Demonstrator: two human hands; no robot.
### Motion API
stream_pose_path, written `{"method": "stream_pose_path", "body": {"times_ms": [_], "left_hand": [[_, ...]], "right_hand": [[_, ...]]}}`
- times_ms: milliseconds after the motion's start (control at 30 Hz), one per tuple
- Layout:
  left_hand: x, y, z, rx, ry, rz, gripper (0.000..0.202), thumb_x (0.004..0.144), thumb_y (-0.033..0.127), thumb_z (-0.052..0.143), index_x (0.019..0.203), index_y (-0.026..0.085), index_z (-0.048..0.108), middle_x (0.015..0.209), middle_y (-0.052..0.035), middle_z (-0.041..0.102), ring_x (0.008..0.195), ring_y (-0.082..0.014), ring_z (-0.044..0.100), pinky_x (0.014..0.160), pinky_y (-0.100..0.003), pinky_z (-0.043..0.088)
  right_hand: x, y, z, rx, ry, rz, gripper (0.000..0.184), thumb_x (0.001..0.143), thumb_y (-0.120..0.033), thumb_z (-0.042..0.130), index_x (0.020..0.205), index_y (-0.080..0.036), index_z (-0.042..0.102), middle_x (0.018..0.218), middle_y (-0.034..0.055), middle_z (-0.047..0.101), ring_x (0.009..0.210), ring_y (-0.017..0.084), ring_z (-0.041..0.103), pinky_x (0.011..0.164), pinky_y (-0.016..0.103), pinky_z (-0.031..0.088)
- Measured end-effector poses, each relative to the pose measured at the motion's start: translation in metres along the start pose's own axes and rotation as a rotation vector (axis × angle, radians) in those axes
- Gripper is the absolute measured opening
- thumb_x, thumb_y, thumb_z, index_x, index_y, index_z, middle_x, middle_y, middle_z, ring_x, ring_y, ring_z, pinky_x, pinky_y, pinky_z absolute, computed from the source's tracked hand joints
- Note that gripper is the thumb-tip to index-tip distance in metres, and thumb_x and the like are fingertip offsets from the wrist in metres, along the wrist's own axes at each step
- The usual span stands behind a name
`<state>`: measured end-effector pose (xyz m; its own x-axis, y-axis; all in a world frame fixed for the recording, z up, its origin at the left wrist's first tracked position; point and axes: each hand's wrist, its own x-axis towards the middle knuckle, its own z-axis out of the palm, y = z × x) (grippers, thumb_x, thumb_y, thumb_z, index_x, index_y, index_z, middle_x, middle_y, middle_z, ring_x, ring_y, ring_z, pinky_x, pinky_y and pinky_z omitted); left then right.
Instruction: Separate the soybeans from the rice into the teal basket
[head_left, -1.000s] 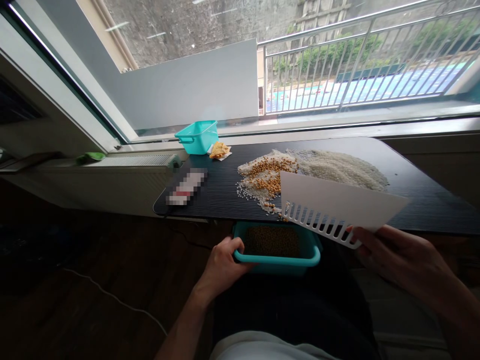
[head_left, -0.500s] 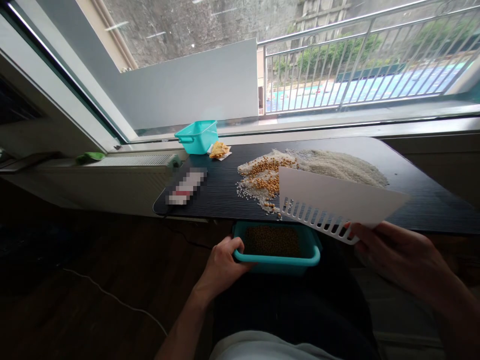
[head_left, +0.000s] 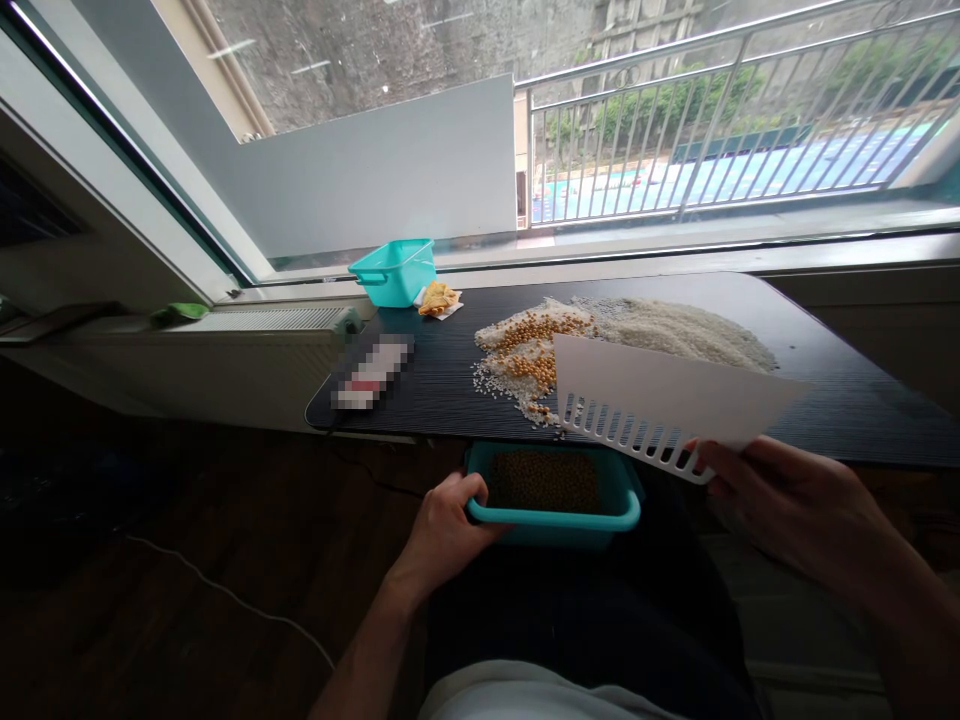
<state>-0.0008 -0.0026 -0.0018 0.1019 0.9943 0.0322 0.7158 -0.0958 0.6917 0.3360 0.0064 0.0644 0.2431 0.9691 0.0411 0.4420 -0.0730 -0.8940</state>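
With its thumb over the rim, my left hand [head_left: 450,515] grips the left end of a turquoise plastic basin [head_left: 559,522] below the table's front edge. A layer of yellow-brown beans [head_left: 546,482] covers the basin's floor. My right hand [head_left: 787,500] is closed on the lower right corner of a white slotted scoop [head_left: 667,400], tilted over the table edge, its slots along the lower side. Behind the scoop, partly hidden by it, lies a spread of white rice [head_left: 690,335] with yellow beans [head_left: 536,340] mixed in on its left part.
A smaller turquoise basin [head_left: 397,275] stands at the back left of the dark table [head_left: 442,385]. Beside it is a yellow crumpled item [head_left: 439,298] on white paper. A blurred-out flat object [head_left: 375,372] lies near the left edge. The window [head_left: 375,170] borders the table's back.
The white slotted scoop and my right hand have shifted very slightly left. My left hand and the basin stay where they were.
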Motion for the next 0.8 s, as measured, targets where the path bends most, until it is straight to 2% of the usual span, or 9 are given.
{"method": "stream_pose_path", "body": {"times_ms": [67, 167, 400, 567, 633, 800], "left_hand": [[0.0006, -0.0009, -0.0008, -0.003, -0.001, 0.001, 0.026, 0.073, 0.029, 0.074, 0.066, 0.021, 0.050, 0.070, 0.0044, 0.047, 0.064, -0.0124, 0.047, 0.063, -0.025, 0.033], [0.0013, -0.0025, -0.0018, -0.010, -0.011, -0.001, 0.027, 0.073, 0.029, 0.074, 0.066, 0.021, 0.050, 0.070, 0.0043, 0.047, 0.064, -0.0125, 0.047, 0.063, -0.025, 0.033], [-0.0003, -0.0031, -0.0012, -0.003, -0.007, -0.002, 0.025, 0.074, 0.030, 0.073, 0.067, 0.021, 0.051, 0.071, 0.0043, 0.047, 0.065, -0.0128, 0.048, 0.064, -0.025, 0.033], [0.0006, -0.0022, 0.0002, -0.007, 0.002, -0.001, 0.026, 0.073, 0.028, 0.074, 0.066, 0.021, 0.051, 0.070, 0.0046, 0.047, 0.065, -0.0124, 0.047, 0.064, -0.025, 0.033], [0.0011, -0.0023, 0.0001, -0.013, -0.001, -0.001, 0.026, 0.073, 0.029, 0.074, 0.066, 0.021, 0.051, 0.070, 0.0046, 0.047, 0.065, -0.0125, 0.047, 0.064, -0.025, 0.033], [0.0018, -0.0025, -0.0013, -0.021, -0.002, 0.004, 0.026, 0.073, 0.030, 0.074, 0.066, 0.021, 0.051, 0.070, 0.0041, 0.048, 0.065, -0.0128, 0.048, 0.064, -0.025, 0.034]], "right_hand": [[-0.0023, -0.0013, -0.0028, -0.009, 0.016, 0.011, 0.055, 0.058, -0.076, 0.082, 0.078, -0.024, 0.082, 0.055, 0.0025, 0.067, 0.048, 0.016, 0.053, 0.039, 0.025, 0.036], [-0.0033, -0.0020, -0.0024, 0.011, 0.049, 0.008, 0.059, 0.053, -0.079, 0.083, 0.072, -0.023, 0.081, 0.059, 0.0040, 0.070, 0.050, 0.016, 0.055, 0.041, 0.025, 0.040], [-0.0013, 0.0007, 0.0017, 0.085, 0.008, 0.069, 0.063, 0.057, -0.079, 0.082, 0.084, -0.022, 0.083, 0.050, -0.0005, 0.060, 0.043, 0.014, 0.048, 0.036, 0.025, 0.034], [-0.0028, 0.0039, -0.0047, 0.082, -0.013, 0.057, 0.057, 0.053, -0.076, 0.085, 0.074, -0.023, 0.080, 0.063, 0.0047, 0.071, 0.057, 0.020, 0.061, 0.045, 0.028, 0.050], [-0.0033, 0.0055, -0.0053, 0.079, -0.008, 0.043, 0.056, 0.054, -0.076, 0.085, 0.074, -0.023, 0.080, 0.065, 0.0051, 0.072, 0.060, 0.021, 0.062, 0.047, 0.028, 0.052], [-0.0034, 0.0056, -0.0013, 0.081, 0.009, 0.022, 0.057, 0.059, -0.076, 0.083, 0.079, -0.023, 0.081, 0.058, 0.0034, 0.067, 0.050, 0.017, 0.055, 0.041, 0.026, 0.045]]}}
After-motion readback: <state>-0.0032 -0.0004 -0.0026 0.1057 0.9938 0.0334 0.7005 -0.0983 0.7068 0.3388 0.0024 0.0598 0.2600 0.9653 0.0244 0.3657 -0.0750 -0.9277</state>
